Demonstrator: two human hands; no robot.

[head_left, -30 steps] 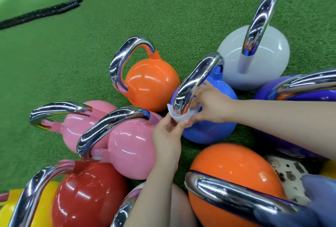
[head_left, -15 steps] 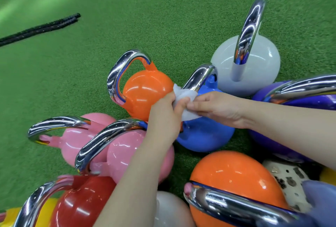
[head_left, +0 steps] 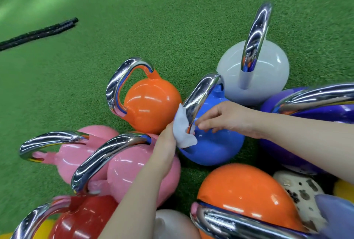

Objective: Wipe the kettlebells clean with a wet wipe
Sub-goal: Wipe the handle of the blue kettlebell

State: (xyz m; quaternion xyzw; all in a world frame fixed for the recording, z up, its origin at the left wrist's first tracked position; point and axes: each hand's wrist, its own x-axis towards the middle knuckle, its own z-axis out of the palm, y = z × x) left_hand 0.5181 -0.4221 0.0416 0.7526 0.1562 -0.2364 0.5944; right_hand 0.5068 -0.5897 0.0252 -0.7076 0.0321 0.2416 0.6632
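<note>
At the centre of the frame the left hand pinches the wet wipe against the blue kettlebell handle, seemingly to rub its lower end, while the right hand, fingers loose and grasping nothing, steadies the ball.

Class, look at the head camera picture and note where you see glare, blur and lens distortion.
Head view: bright streaks of glare lie on the chrome handle of the blue kettlebell and on the orange kettlebell; the wet wipe and right hand look slightly soft; the grey kettlebell handle leans outward, a wide-angle stretch; the turf brightens toward the top left.
</note>
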